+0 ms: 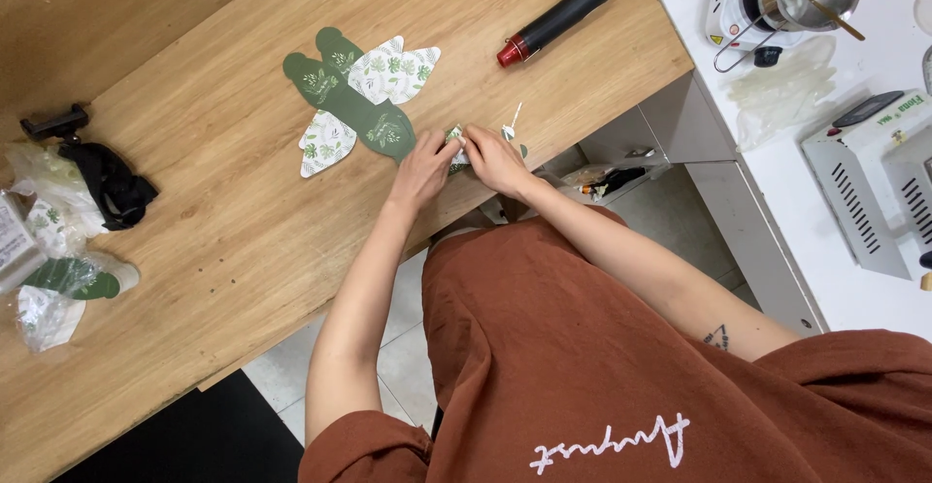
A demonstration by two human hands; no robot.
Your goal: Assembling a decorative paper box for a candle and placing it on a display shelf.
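My left hand and my right hand meet at the near edge of the wooden table. Together they pinch a small folded paper piece with a green leaf print, and a thin white strip sticks up beside it. Most of the piece is hidden by my fingers. Just left of my hands lie flat die-cut paper shapes, dark green and white with leaf patterns, fanned out across each other.
A black heat gun with a red tip lies at the table's far edge. Plastic bags of more paper pieces and a black clamp with strap sit at the left. A white counter with a hot plate, pot and machine stands to the right.
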